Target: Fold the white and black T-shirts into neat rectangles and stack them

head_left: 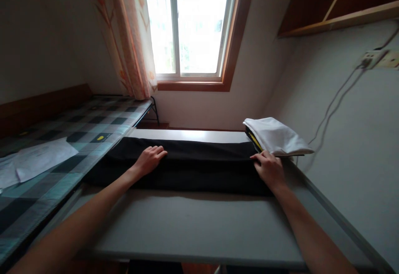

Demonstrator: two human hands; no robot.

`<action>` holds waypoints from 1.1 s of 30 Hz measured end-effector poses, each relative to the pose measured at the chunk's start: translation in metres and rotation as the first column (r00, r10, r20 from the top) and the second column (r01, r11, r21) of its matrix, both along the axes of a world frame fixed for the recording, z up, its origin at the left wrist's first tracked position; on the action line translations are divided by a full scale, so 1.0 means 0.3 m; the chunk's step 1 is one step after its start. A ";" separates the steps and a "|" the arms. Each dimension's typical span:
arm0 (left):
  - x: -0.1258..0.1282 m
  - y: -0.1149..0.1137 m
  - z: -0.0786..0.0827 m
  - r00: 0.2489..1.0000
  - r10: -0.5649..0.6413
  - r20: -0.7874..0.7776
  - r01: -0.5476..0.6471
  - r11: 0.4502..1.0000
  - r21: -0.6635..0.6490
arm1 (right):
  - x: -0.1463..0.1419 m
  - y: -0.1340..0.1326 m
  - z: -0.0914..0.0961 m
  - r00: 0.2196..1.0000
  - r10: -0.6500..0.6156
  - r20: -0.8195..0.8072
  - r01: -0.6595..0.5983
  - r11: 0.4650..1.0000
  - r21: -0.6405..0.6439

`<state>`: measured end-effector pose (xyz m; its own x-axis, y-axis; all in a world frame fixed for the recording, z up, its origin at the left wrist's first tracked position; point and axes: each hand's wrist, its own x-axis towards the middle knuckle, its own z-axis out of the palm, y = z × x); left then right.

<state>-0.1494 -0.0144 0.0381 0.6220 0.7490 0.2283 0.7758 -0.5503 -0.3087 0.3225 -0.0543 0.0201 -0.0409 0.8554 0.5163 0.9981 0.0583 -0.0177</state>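
Looks like your left hand [151,159] and right hand [268,168] are curled on the black cloth [205,157], can't tell if pinching, so keep the stretch between them flat.

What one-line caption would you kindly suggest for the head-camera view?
Left hand and right hand on a long black cloth across a table, white cloth near the right hand.

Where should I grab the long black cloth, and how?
I'd take the black cloth by its long near edge, pinched toward both ends, coming from the near side of the table. It lies flat and long, so one central grip might let it sag. The white cloth crowds its far right corner.
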 end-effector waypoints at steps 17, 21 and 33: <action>-0.529 -0.070 0.070 0.838 0.535 -0.106 -0.536 0.844 0.023 | -0.004 -0.005 0.001 0.999 -0.035 -0.005 0.035 0.997 -0.072; -0.509 -0.066 0.074 0.831 0.544 -0.118 -0.554 0.829 -0.079 | -0.008 -0.013 0.008 1.000 -0.021 0.009 0.022 0.993 -0.117; -0.306 0.029 0.065 0.868 0.341 0.360 -0.297 0.939 -0.173 | -0.174 0.050 0.078 0.948 0.301 -0.103 -0.299 0.953 0.040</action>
<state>-0.2412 -0.0058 0.0574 0.2271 0.9252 0.3039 0.9597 -0.2657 0.0917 0.2704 -0.0391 0.0436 -0.2376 0.7995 0.5516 0.9268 0.3567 -0.1178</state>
